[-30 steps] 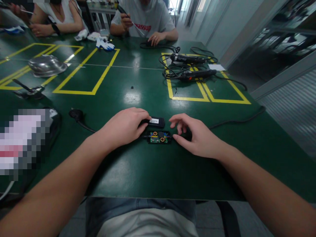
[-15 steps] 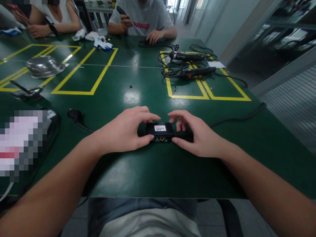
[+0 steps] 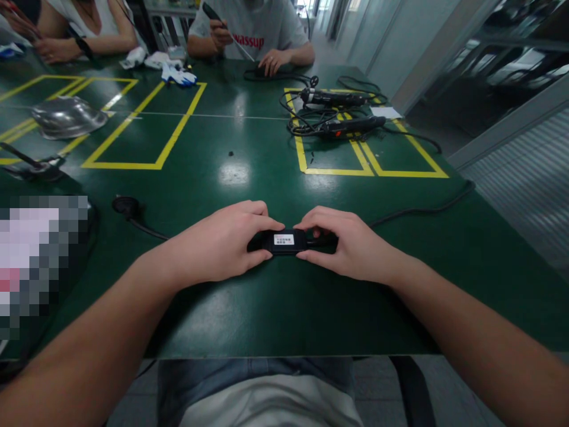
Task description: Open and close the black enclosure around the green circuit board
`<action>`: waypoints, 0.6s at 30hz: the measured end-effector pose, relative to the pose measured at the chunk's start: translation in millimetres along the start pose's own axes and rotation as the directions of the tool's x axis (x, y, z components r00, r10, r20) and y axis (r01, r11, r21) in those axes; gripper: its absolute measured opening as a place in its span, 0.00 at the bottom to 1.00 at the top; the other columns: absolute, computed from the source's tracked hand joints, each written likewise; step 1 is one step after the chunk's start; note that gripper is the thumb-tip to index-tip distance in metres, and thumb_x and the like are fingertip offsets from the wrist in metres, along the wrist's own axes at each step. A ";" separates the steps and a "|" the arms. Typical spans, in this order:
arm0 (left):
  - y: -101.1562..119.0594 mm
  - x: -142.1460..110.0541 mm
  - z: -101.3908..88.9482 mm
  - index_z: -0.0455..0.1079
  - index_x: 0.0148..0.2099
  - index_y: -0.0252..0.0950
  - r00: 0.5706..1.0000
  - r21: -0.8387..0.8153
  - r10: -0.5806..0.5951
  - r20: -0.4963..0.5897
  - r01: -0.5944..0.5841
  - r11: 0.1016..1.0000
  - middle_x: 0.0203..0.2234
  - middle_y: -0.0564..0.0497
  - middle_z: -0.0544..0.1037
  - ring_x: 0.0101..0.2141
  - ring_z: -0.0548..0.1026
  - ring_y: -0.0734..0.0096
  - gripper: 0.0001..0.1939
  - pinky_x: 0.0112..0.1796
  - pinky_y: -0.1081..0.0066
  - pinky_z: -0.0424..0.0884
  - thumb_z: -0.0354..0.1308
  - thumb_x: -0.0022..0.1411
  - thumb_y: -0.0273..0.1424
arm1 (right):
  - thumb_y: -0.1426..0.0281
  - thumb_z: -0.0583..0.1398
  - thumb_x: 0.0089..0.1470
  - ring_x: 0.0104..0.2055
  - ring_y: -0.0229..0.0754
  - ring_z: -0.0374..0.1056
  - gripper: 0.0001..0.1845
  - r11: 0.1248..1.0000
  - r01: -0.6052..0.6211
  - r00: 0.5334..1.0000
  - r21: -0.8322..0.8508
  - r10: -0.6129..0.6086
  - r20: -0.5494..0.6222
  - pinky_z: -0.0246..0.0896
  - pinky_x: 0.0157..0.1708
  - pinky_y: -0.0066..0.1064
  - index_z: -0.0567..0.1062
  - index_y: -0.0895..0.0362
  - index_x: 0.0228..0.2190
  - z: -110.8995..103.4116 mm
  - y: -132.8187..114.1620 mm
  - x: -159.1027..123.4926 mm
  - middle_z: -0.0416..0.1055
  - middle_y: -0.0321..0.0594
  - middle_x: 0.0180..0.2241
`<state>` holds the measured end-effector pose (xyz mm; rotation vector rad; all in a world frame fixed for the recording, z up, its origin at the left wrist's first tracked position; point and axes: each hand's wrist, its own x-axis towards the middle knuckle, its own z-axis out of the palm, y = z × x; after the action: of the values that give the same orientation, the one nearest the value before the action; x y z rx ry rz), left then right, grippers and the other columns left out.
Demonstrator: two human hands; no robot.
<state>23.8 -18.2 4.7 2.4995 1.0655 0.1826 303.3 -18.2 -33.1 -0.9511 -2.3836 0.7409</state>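
Observation:
A small black plastic box (image 3: 288, 242) with a white printed label lies on the green table in front of me, in line with a black cord. My left hand (image 3: 231, 240) grips its left end between thumb and fingers. The right end is pinched by my right hand (image 3: 342, 242), thumb on the near edge and fingers on the far edge. No circuit board shows along the box's near side. The cord runs out past my left hand to a black plug (image 3: 125, 206), and a black cable (image 3: 422, 210) extends to the right.
Two black corded electric screwdrivers (image 3: 338, 98) lie with tangled cables at the back right. A shiny metal bowl-like part (image 3: 69, 117) sits at left. White-and-blue gloves (image 3: 178, 75) lie at the far side. Across the table, a person's hand (image 3: 274, 61) works with a screwdriver (image 3: 229, 31).
The box's lid has come down over the circuit board that showed on its near side. My right hand has closed in onto the box's right end. The view has shifted slightly.

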 end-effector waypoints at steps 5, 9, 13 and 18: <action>2.9 1.1 2.2 0.82 0.63 0.41 1.000 0.012 -0.002 0.002 0.002 1.000 0.43 0.47 0.79 0.43 0.80 0.59 0.21 0.46 0.63 0.73 0.67 0.69 0.31 | 0.68 0.72 0.61 0.39 0.47 0.76 0.12 1.000 0.014 1.000 -0.012 -0.014 -0.003 0.72 0.41 0.37 0.81 0.54 0.46 -0.1 -0.6 0.3 0.81 0.44 0.43; 1.0 -0.2 0.0 0.81 0.62 0.39 1.000 -0.059 0.008 -0.023 -0.009 0.998 0.43 0.47 0.80 0.43 0.81 0.60 0.20 0.48 0.64 0.74 0.66 0.68 0.30 | 0.67 0.72 0.60 0.38 0.46 0.75 0.15 0.999 -0.030 0.999 -0.031 0.030 0.012 0.70 0.40 0.37 0.79 0.52 0.48 0.2 -1.1 1.0 0.80 0.40 0.39; -5.1 0.2 -2.3 0.76 0.62 0.37 0.991 -0.149 -0.029 -0.134 0.009 0.989 0.45 0.48 0.83 0.44 0.81 0.60 0.22 0.48 0.63 0.75 0.66 0.66 0.33 | 0.64 0.73 0.58 0.35 0.44 0.72 0.24 0.992 -0.118 0.992 0.043 0.120 -0.040 0.67 0.37 0.35 0.69 0.51 0.50 1.0 -2.1 0.0 0.79 0.38 0.39; -17.1 7.2 7.5 0.74 0.50 0.38 0.965 0.023 -0.098 -0.242 0.107 0.994 0.45 0.45 0.81 0.47 0.79 0.53 0.10 0.51 0.56 0.75 0.63 0.67 0.32 | 0.67 0.67 0.62 0.34 0.43 0.70 0.11 0.996 -0.089 0.996 0.024 0.089 0.003 0.64 0.35 0.33 0.70 0.51 0.41 0.1 -2.6 0.3 0.76 0.37 0.35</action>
<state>19.5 -4.9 -9.6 2.4916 1.3009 0.4491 301.8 -19.6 -31.6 -1.0532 -2.3409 0.8021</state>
